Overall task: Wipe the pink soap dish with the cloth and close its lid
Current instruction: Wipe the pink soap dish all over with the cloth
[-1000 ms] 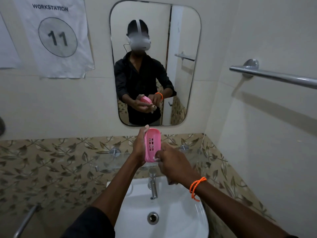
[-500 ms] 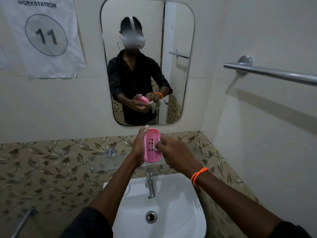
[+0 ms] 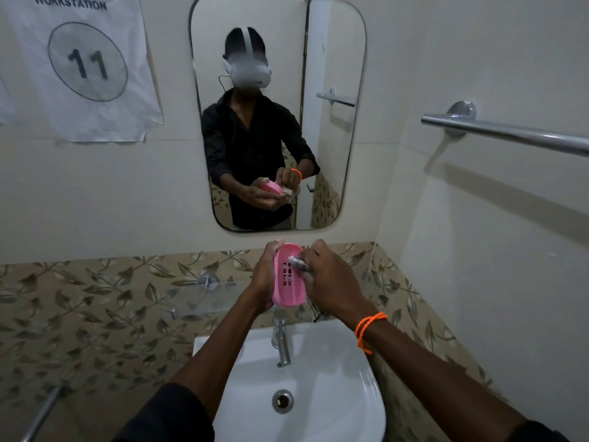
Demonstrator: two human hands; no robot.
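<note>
While left hand [image 3: 264,275] grips pink soap dish [image 3: 288,279], right hand [image 3: 331,275] presses cloth [image 3: 298,262] inside

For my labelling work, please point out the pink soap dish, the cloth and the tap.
pink soap dish [image 3: 288,287], head view, slotted inner face.
cloth [image 3: 297,261], head view, bunched part at the right hand's fingertips.
tap [image 3: 282,342], head view, upright metal body.

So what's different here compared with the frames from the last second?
The right hand has slid the cloth from the lower edge of the pink soap dish up to its upper part, beside the drain slots. The left hand still grips the dish upright above the sink. No lid has been closed.
</note>
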